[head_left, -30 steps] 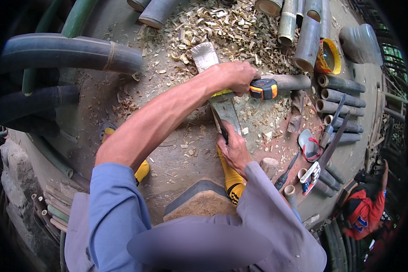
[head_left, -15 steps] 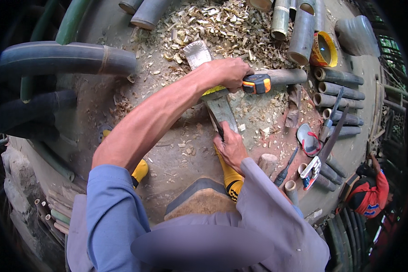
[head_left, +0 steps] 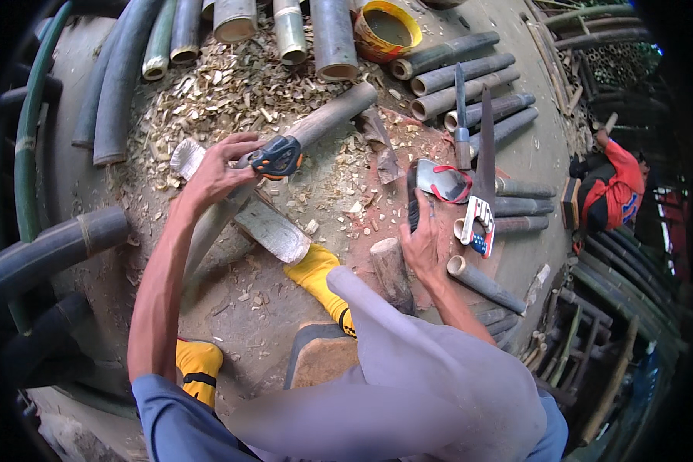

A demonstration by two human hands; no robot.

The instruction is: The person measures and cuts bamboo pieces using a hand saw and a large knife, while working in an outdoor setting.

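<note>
A grey bamboo pole lies slantwise across a pale wooden block. My left hand is over the pole, its fingers closed at a black and orange tape measure that rests against the bamboo. No yellow blade shows. Farther right, my right hand is low by the ground, gripping a dark-handled tool; its kind is unclear. Just beyond that hand is a grey flip-flop with a red strap. A short wooden stump stands to the hand's left.
Wood chips cover the ground ahead. Cut bamboo tubes lie at right, near a saw and a chisel-like tool. A yellow and red bucket stands at the back. Another person in red works at far right.
My right hand has moved right, from beside the block to near the flip-flop. My left hand remains at the bamboo and tape measure; the yellow blade no longer shows. The view has swung right.
</note>
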